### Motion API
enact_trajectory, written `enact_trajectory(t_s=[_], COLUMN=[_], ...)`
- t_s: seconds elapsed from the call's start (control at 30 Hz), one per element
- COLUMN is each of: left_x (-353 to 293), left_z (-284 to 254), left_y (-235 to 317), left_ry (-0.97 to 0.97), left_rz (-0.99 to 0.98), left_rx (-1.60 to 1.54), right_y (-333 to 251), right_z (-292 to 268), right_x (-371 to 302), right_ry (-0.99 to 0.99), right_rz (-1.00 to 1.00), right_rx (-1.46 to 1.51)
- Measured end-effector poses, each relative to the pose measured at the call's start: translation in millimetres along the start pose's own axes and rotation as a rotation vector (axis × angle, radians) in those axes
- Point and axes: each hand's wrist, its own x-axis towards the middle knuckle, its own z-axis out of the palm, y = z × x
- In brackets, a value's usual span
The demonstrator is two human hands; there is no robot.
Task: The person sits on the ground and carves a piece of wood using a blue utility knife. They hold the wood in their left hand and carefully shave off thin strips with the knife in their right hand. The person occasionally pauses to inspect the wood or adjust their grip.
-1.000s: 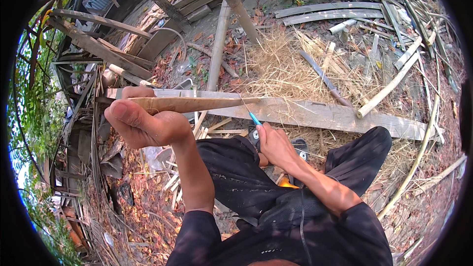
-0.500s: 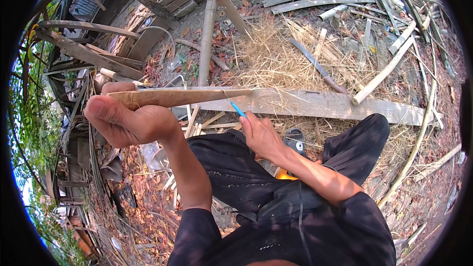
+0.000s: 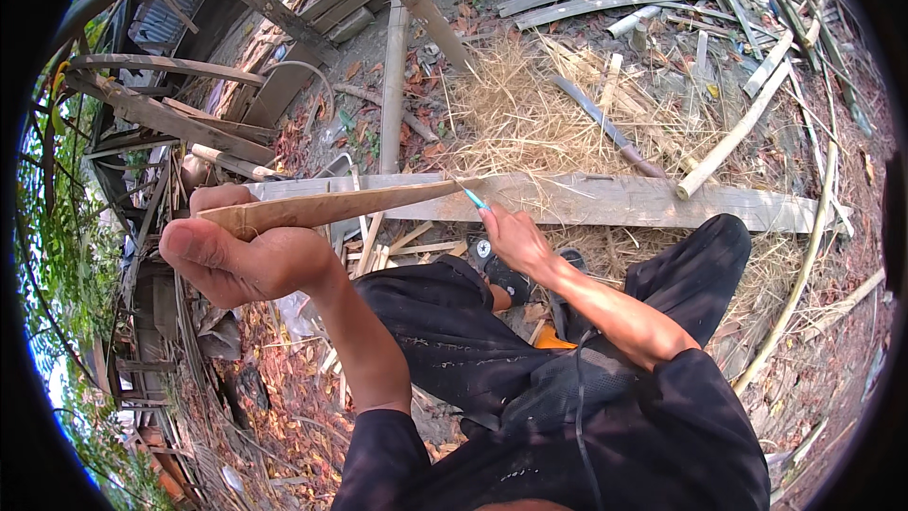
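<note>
The left hand [image 3: 251,255] pinches the wooden strip [image 3: 345,206] by its broad end (the sensible hold, I'd say); it looks light, stiff, fragile toward the tip rightward of that grip, near the right hand's [image 3: 516,240] clasped teal tool [image 3: 475,199].

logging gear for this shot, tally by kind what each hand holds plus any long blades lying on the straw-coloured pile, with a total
Tapered wood piece in the left hand: 1
Turquoise-handled tool in the right hand: 1
Long dark-handled blade on the straw-coloured pile: 1
Total: 3
</note>
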Motion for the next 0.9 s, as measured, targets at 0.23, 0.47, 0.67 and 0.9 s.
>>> enact_trajectory(t_s=[0.23, 0.47, 0.67, 0.9], left_x=[2, 2, 7, 11], left_z=[4, 8, -8, -20], left_y=[-2, -2, -10, -18], left_ry=[-0.008, 0.056, 0.063, 0.09], left_rz=[-0.001, -0.043, 0.007, 0.007], left_rx=[0.007, 0.096, 0.191, 0.207], right_y=[43, 73, 66, 53], right_z=[19, 36, 45, 41], right_x=[7, 23, 28, 44], right_ry=[0.019, 0.067, 0.006, -0.024], right_rz=[0.103, 0.11, 0.113, 0.086], right_rx=[-0.014, -0.058, -0.067, -0.102])
